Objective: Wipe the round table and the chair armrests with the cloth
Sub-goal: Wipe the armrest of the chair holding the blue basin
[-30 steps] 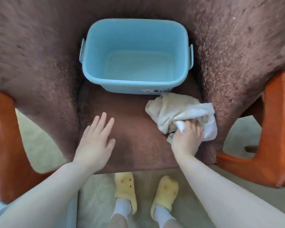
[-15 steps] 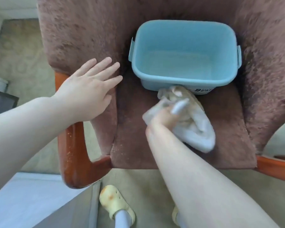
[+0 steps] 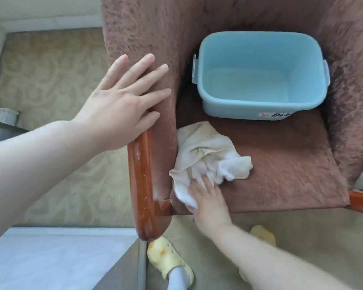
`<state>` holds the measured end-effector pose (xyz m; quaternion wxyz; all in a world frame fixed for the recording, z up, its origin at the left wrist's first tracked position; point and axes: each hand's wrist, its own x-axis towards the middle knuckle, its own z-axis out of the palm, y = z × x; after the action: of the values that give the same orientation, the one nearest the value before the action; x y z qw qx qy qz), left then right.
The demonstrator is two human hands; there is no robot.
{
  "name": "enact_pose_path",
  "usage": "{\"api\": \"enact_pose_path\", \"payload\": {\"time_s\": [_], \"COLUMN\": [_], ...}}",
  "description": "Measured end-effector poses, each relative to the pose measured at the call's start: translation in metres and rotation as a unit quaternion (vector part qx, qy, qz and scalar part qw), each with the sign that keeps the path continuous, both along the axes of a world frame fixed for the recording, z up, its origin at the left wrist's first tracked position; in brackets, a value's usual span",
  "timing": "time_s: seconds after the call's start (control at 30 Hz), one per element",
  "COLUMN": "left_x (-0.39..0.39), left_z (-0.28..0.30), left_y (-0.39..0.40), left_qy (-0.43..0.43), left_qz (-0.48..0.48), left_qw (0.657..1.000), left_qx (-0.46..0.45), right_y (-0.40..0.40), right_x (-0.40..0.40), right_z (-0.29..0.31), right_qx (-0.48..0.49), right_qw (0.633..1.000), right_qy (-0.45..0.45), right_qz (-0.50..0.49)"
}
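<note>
Your left hand [image 3: 122,101] lies flat, fingers straight, on the wooden armrest [image 3: 144,185] at nine o'clock, likely steadying you. Your right hand [image 3: 208,197] grips the cloth [image 3: 205,155] just beside it, ready to wipe.

At twelve o'clock the blue basin [image 3: 258,74] fills the back of my seat [image 3: 281,164]; the cushion toward three lies open, and the wooden armrest [image 3: 143,185] walls off nine.

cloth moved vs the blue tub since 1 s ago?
Yes. The cloth, held by the right hand, has shifted from below the blue tub's right front corner to the seat's left side, against the wooden armrest.
</note>
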<state>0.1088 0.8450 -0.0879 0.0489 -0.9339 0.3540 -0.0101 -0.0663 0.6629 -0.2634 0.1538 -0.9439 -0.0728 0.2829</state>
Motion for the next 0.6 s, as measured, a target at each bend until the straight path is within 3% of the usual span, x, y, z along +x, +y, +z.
{"api": "enact_pose_path", "payload": {"time_s": [0.03,0.07,0.13,0.2,0.27,0.3,0.33,0.4,0.47,0.53,0.6], "left_x": [0.004,0.007,0.01,0.013,0.014,0.017,0.018,0.023,0.025,0.023,0.019], "left_z": [0.002,0.004,0.009,0.012,0.014,0.015,0.014,0.015,0.017,0.017,0.015], "left_y": [0.004,0.008,0.017,0.022,0.025,0.028,0.031,0.037,0.041,0.038,0.033], "left_qy": [-0.002,0.002,0.012,0.017,0.025,0.029,0.034,0.039,0.051,0.072,0.088], "left_qz": [0.001,-0.003,-0.011,-0.01,-0.014,-0.017,-0.021,-0.032,-0.034,-0.027,-0.018], "left_qw": [1.0,1.0,1.0,1.0,0.999,0.999,0.999,0.999,0.998,0.996,0.994], "left_qx": [-0.001,-0.001,-0.002,-0.006,-0.021,-0.021,-0.011,0.012,-0.006,-0.035,-0.066], "right_y": [0.016,0.024,0.022,0.019,0.034,0.051,0.073,0.111,0.121,0.106,0.101], "right_x": [-0.007,-0.005,0.021,0.046,0.073,0.084,0.089,0.076,0.035,-0.003,-0.002], "right_z": [0.007,0.021,0.063,0.111,0.15,0.164,0.175,0.176,0.154,0.135,0.122], "right_qx": [0.054,0.124,0.283,0.436,0.557,0.589,0.584,0.453,0.275,0.167,0.107], "right_qw": [0.992,0.96,0.831,0.707,0.639,0.642,0.682,0.825,0.913,0.947,0.951], "right_qy": [0.064,0.135,0.228,0.197,0.111,0.068,0.011,-0.121,-0.227,-0.251,-0.275], "right_qz": [-0.096,-0.213,-0.421,-0.521,-0.519,-0.485,-0.441,-0.314,-0.197,-0.11,-0.093]}}
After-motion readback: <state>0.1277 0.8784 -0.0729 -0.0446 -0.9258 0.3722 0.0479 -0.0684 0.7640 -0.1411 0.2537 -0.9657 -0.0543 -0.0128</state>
